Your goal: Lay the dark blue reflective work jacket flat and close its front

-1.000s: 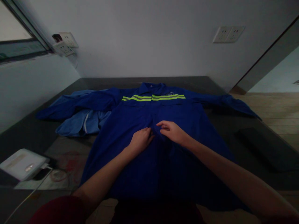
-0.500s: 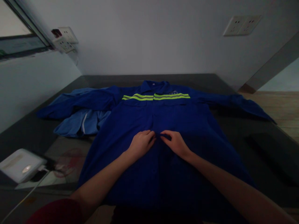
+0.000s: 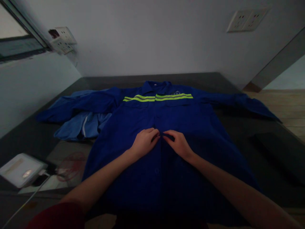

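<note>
While flat, blue jacket (image 3: 133, 130), chest pockets (image 3: 177, 104) upward, in 2 hands (image 3: 145, 141) (image 3: 179, 144)

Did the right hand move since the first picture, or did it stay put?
Yes, a little toward the person: the right hand is now farther from the back edge of the table.

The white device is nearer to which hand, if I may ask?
Left. The left hand is at the shirt, right of the device; the right hand is farther right, also at the shirt.
</note>
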Demonstrator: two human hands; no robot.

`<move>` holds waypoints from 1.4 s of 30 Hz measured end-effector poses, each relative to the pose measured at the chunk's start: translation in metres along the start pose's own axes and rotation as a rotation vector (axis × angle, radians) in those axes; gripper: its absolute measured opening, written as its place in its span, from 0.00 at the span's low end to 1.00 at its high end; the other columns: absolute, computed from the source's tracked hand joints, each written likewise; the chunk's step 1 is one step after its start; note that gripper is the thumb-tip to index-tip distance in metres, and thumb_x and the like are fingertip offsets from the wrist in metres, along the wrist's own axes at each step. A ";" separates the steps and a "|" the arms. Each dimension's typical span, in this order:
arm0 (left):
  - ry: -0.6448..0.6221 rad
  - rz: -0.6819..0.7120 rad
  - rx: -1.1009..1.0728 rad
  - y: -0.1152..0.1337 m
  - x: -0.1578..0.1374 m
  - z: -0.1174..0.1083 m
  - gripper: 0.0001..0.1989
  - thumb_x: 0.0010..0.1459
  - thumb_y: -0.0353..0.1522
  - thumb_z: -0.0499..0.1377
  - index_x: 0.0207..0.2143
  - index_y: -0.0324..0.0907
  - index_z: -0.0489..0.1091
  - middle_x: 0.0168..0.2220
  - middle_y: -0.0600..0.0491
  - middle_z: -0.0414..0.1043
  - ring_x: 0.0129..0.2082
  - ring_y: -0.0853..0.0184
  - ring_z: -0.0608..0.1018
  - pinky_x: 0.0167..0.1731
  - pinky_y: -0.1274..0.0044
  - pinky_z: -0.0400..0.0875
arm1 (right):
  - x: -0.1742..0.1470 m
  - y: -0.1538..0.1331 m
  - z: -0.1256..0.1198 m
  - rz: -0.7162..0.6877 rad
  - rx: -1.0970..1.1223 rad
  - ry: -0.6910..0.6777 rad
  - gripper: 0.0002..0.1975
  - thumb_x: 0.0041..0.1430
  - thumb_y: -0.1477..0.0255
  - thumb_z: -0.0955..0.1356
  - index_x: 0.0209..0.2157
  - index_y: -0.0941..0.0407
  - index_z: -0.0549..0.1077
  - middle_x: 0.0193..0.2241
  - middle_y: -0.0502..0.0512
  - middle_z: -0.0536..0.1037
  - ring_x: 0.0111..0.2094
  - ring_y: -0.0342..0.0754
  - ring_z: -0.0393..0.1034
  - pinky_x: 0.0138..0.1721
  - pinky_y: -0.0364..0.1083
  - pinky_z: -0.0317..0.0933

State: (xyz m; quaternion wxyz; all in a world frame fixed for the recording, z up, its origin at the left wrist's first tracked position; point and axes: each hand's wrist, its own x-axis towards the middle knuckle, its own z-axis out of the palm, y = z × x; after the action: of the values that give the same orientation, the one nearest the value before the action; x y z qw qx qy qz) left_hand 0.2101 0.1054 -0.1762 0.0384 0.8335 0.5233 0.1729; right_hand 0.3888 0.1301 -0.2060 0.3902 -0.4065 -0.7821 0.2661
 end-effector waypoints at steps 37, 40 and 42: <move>0.040 -0.118 -0.339 -0.012 -0.007 0.016 0.05 0.60 0.31 0.55 0.34 0.42 0.70 0.30 0.55 0.73 0.30 0.69 0.74 0.31 0.78 0.65 | 0.001 -0.002 -0.006 0.142 0.298 -0.111 0.08 0.58 0.70 0.65 0.36 0.57 0.75 0.32 0.53 0.79 0.34 0.46 0.74 0.38 0.44 0.65; 0.038 -0.117 -0.347 -0.012 -0.008 0.015 0.05 0.60 0.30 0.55 0.35 0.42 0.70 0.30 0.56 0.73 0.30 0.69 0.74 0.31 0.79 0.65 | 0.001 -0.002 -0.003 0.159 0.261 -0.101 0.06 0.54 0.71 0.68 0.34 0.57 0.75 0.32 0.54 0.79 0.31 0.46 0.73 0.36 0.44 0.65; 0.046 -0.112 -0.348 -0.011 -0.008 0.014 0.05 0.59 0.29 0.55 0.35 0.42 0.71 0.30 0.56 0.73 0.30 0.69 0.74 0.31 0.79 0.64 | 0.001 -0.002 -0.002 0.149 0.194 -0.082 0.05 0.53 0.72 0.69 0.33 0.57 0.75 0.32 0.53 0.79 0.29 0.44 0.72 0.34 0.44 0.65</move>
State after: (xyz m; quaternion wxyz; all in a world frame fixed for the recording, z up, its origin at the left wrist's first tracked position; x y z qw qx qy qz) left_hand 0.2021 0.1049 -0.1944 0.1797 0.7796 0.5320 0.2774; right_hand 0.3893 0.1305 -0.2027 0.3743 -0.4126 -0.7358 0.3851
